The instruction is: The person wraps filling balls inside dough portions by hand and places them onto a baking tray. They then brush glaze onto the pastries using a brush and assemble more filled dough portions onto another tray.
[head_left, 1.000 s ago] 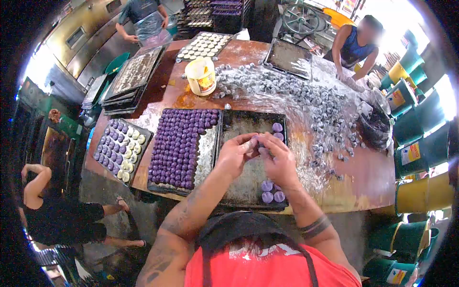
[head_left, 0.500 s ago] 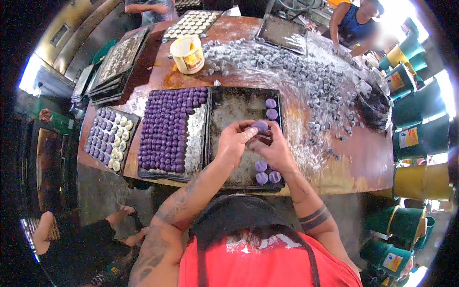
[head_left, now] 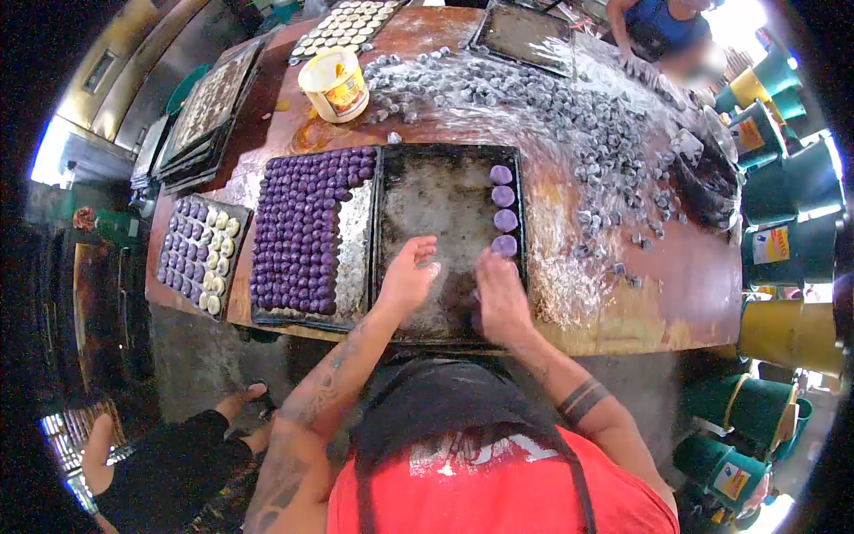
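A dark baking tray point(head_left: 436, 187) lies in front of me with flattened purple dough balls point(head_left: 504, 220) in a column along its right side. My left hand point(head_left: 407, 278) hovers over the tray's middle, fingers and thumb apart, with nothing in it. At the column's near end is my right hand point(head_left: 503, 301), just below the lowest visible ball. Its fingertips are partly hidden, and whether a ball is under them I cannot tell. Immediately left, a second tray holds tight rows of small purple balls point(head_left: 302, 236), with a floury bare strip point(head_left: 354, 245) at its right.
A smaller tray of purple and pale pieces point(head_left: 203, 254) sits far left. Beyond are stacked trays point(head_left: 209, 116), a labelled tub point(head_left: 334, 84) and many flour-dusted pieces point(head_left: 614, 160). A co-worker point(head_left: 663, 36) stands at the far right. Another person point(head_left: 169, 472) is at lower left.
My hands have separated: the left moved left and emptied, the right came down toward the tray's near right side. The purple ball between them has left that spot. More of the column now shows.
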### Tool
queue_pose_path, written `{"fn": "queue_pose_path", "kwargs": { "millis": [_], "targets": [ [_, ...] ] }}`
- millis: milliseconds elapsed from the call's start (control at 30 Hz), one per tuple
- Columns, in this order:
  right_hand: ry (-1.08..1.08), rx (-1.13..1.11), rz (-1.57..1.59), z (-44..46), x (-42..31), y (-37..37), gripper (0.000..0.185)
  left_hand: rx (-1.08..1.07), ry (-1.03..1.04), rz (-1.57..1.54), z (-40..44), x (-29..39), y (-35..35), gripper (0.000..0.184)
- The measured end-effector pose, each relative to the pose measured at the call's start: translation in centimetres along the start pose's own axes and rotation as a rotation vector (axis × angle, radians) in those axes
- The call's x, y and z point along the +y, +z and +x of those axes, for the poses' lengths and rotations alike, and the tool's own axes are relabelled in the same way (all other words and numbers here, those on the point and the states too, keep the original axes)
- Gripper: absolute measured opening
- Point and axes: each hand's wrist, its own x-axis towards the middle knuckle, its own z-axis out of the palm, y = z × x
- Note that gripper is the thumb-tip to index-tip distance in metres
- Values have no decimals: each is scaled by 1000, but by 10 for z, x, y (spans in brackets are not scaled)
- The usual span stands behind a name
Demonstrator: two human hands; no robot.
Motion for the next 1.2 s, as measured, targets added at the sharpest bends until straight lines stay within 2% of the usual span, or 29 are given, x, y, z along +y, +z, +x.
{"fn": "queue_pose_path", "kwargs": {
  "millis": [67,100,133,167,200,233,267,300,333,367,433,500,533,600,667,700,767,833,867,900,933,967,1033,1067,1167,1200],
  "targets": [
    [51,-106,194,-10,-1,14,55,-138,-22,-49,3,-15,4,47],
    [17,-206,193,1,9,6,48,-198,-29,-76,3,-17,2,45],
    [-17,-305,195,13,18,-1,42,-191,-5,-16,-1,-14,1,35],
    [321,-326,371,26,36,-25,34,-133,18,119,-5,-9,-6,31],
    [429,0,519,25,51,-48,33,-77,43,260,-5,-1,-17,27],
    [357,247,319,17,89,-37,34,-20,71,402,-2,5,-31,23],
    [467,253,420,0,130,-18,33,86,156,459,13,-13,-49,18],
    [578,270,519,-16,170,2,32,143,103,529,11,15,-65,16],
    [448,140,73,-32,184,2,32,275,130,530,29,-3,-86,13],
    [444,165,110,-43,193,3,30,393,323,600,41,-2,-104,11],
    [430,217,176,-57,201,8,27,604,504,811,74,-12,-139,11],
    [906,487,942,-72,196,11,19,652,543,987,94,-9,-158,12],
    [1125,613,1335,-72,188,2,16,597,548,1040,103,-9,-162,13],
    [1378,628,1631,-67,150,-28,9,495,449,1204,121,-19,-171,15],
    [1159,464,1665,-79,126,-2,13,390,307,1397,126,-2,-164,15],
    [1292,336,1687,-72,128,23,13,462,254,1113,129,2,-152,13],
    [993,165,1353,-47,112,34,16,553,155,550,129,8,-119,7],
    [503,167,826,9,53,-16,19,342,78,-55,96,34,-74,11],
    [418,204,666,40,23,-54,19,217,57,-361,89,31,-55,16],
    [355,256,732,62,4,-75,18,82,29,-664,82,26,-39,22],
    [291,306,796,77,-9,-88,18,72,-11,-585,58,48,-24,26],
    [301,235,835,86,-16,-94,19,63,-46,-506,32,76,-14,30],
    [312,87,909,98,-24,-102,23,1,-31,-544,11,89,-5,27],
    [165,210,711,100,-22,-91,26,-27,-27,-564,4,89,-4,26],
    [23,297,451,103,-25,-75,28,-77,-85,-719,7,71,-3,26],
    [-8,315,519,101,-28,-71,27,-59,-58,-683,4,73,-2,28]
  ]
}}
